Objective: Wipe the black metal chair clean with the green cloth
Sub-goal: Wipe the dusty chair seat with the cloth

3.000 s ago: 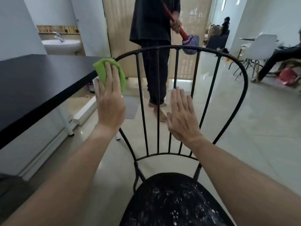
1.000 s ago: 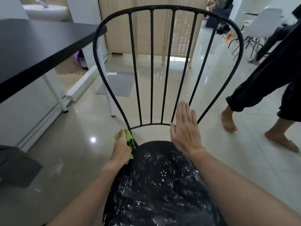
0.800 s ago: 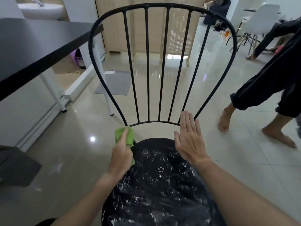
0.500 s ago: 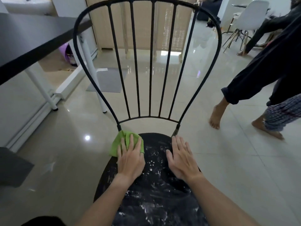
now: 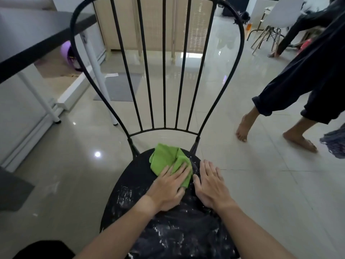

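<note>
The black metal chair (image 5: pixel 164 75) faces me, its barred back upright and its round seat (image 5: pixel 134 176) speckled with white dust. The green cloth (image 5: pixel 166 161) lies flat on the back of the seat, just in front of the backrest posts. My left hand (image 5: pixel 169 187) presses down on the cloth's near edge with fingers spread. My right hand (image 5: pixel 211 182) rests flat on the seat right beside it, holding nothing.
A black table (image 5: pixel 33 36) with white legs (image 5: pixel 100 85) stands at the left. A barefoot person in dark clothes (image 5: pixel 302 86) walks on the glossy tile floor at the right, trailing a mop head (image 5: pixel 334 144). A white chair (image 5: pixel 280 17) stands at the far right. A grey mat (image 5: pixel 119 86) lies behind the chair.
My left hand has carried the cloth from the backrest's lower left post onto the seat and slid it rightward along the back. My right hand dropped from the bars flat onto the seat.
</note>
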The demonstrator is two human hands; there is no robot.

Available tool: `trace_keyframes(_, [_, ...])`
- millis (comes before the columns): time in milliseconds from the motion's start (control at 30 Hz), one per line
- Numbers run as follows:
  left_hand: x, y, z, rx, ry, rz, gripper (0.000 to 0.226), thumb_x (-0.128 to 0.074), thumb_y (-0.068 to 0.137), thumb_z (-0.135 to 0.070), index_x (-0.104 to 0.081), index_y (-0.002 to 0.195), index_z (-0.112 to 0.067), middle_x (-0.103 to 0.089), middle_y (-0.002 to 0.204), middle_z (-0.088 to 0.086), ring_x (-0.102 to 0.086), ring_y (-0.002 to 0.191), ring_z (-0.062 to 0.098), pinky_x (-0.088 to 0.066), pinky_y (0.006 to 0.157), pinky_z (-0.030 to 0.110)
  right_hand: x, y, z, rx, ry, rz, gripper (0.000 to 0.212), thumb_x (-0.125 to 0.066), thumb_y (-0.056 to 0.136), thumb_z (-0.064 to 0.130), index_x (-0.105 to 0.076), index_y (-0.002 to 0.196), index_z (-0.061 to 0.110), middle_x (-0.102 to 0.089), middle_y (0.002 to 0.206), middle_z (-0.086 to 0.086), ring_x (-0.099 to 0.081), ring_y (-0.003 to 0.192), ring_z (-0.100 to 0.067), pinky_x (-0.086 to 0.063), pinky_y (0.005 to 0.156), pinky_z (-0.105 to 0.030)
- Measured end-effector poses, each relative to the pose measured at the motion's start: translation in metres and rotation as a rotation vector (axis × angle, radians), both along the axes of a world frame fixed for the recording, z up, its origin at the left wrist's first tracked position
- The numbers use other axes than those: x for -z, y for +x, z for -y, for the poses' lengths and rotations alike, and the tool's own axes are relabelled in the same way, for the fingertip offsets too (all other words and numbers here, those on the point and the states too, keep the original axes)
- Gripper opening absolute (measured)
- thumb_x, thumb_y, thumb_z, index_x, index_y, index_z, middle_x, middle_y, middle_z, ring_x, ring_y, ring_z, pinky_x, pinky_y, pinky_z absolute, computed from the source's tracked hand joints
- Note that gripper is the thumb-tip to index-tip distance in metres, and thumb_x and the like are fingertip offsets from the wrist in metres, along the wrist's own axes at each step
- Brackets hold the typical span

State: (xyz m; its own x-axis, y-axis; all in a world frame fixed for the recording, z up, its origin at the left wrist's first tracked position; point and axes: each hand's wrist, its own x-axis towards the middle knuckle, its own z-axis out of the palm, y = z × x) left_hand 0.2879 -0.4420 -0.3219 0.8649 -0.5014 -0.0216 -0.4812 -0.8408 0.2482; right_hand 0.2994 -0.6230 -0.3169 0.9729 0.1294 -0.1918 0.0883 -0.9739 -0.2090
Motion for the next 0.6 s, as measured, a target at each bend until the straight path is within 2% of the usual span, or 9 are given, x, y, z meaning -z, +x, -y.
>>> trace_keyframes(67, [0.003, -0.002, -0.021, -0.072, -0.003, -0.011, 0.065, -0.031, 0.099, -0.044, -0.001, 0.157, -0.037, 0.013, 0.165, -0.002, 0.015, 0.151, 0.025, 0.003, 0.124, 0.049, -0.001, -0.001, -0.001, 0.002, 0.004, -0.003, 0.079, -0.004, 0.089, 0.048, 0.0, 0.156, 0.008, 0.0, 0.165, -0.008, 0.005, 0.152, -0.018, 0.004, 0.123, -0.039])
trace_keyframes(133, [0.005, -0.006, -0.041, -0.228, 0.024, -0.019, 0.065, -0.026, 0.096, -0.056, 0.0, 0.155, -0.045, 0.025, 0.162, 0.004, 0.018, 0.147, 0.032, 0.01, 0.119, 0.048, 0.0, -0.003, 0.001, -0.01, -0.005, 0.01, 0.078, -0.003, 0.089, 0.047, 0.001, 0.156, 0.007, 0.0, 0.165, -0.008, 0.004, 0.152, -0.019, 0.004, 0.123, -0.039])
trace_keyframes(167, [0.005, -0.007, -0.046, -0.295, 0.052, -0.017, 0.068, -0.021, 0.093, -0.06, 0.0, 0.155, -0.044, 0.026, 0.161, 0.007, 0.015, 0.147, 0.035, 0.01, 0.118, 0.047, 0.001, -0.004, 0.002, -0.016, -0.009, 0.023, 0.08, 0.001, 0.087, 0.048, 0.002, 0.156, 0.007, 0.0, 0.165, -0.008, 0.003, 0.152, -0.02, 0.004, 0.123, -0.039])
trace_keyframes(233, [0.004, -0.005, -0.045, -0.402, 0.078, -0.044, 0.082, -0.014, 0.085, -0.064, 0.0, 0.158, -0.03, 0.017, 0.163, 0.011, 0.007, 0.15, 0.039, 0.007, 0.12, 0.047, 0.002, -0.005, 0.003, -0.02, -0.01, 0.041, 0.085, 0.007, 0.083, 0.05, 0.002, 0.156, 0.007, 0.0, 0.165, -0.009, 0.002, 0.152, -0.021, 0.004, 0.123, -0.038])
trace_keyframes(267, [0.002, 0.0, -0.04, -0.447, 0.073, -0.069, 0.086, -0.013, 0.084, -0.064, 0.002, 0.158, -0.023, 0.013, 0.164, 0.011, 0.006, 0.151, 0.039, 0.005, 0.122, 0.048, 0.003, -0.006, 0.004, -0.013, -0.005, 0.044, 0.083, 0.005, 0.085, 0.049, 0.001, 0.156, 0.007, -0.001, 0.165, -0.009, 0.002, 0.152, -0.021, 0.004, 0.123, -0.038])
trace_keyframes(333, [0.0, 0.013, -0.022, -0.502, 0.046, -0.112, 0.082, -0.021, 0.09, -0.059, 0.003, 0.158, -0.019, 0.012, 0.165, 0.009, 0.009, 0.15, 0.039, 0.006, 0.122, 0.05, 0.003, -0.008, 0.005, 0.012, 0.001, 0.039, 0.078, -0.003, 0.089, 0.046, 0.001, 0.156, 0.006, -0.001, 0.165, -0.01, 0.001, 0.152, -0.021, 0.004, 0.123, -0.038])
trace_keyframes(433, [-0.007, 0.029, 0.01, -0.426, 0.03, -0.125, 0.072, -0.032, 0.099, -0.049, 0.0, 0.158, -0.024, 0.012, 0.165, 0.004, 0.011, 0.15, 0.038, 0.008, 0.122, 0.051, 0.002, -0.016, 0.009, 0.038, -0.011, 0.038, 0.085, 0.008, 0.083, 0.048, 0.0, 0.156, 0.006, -0.002, 0.165, -0.011, 0.001, 0.152, -0.021, 0.005, 0.122, -0.037])
trace_keyframes(600, [-0.011, 0.016, 0.05, -0.108, 0.083, -0.11, 0.076, -0.014, 0.088, -0.051, -0.012, 0.158, -0.022, 0.0, 0.166, 0.003, 0.002, 0.151, 0.037, 0.003, 0.122, 0.05, 0.002, -0.022, 0.019, 0.044, -0.019, 0.021, 0.094, 0.015, 0.073, 0.047, 0.0, 0.156, 0.006, -0.002, 0.165, -0.01, 0.001, 0.152, -0.021, 0.003, 0.123, -0.038])
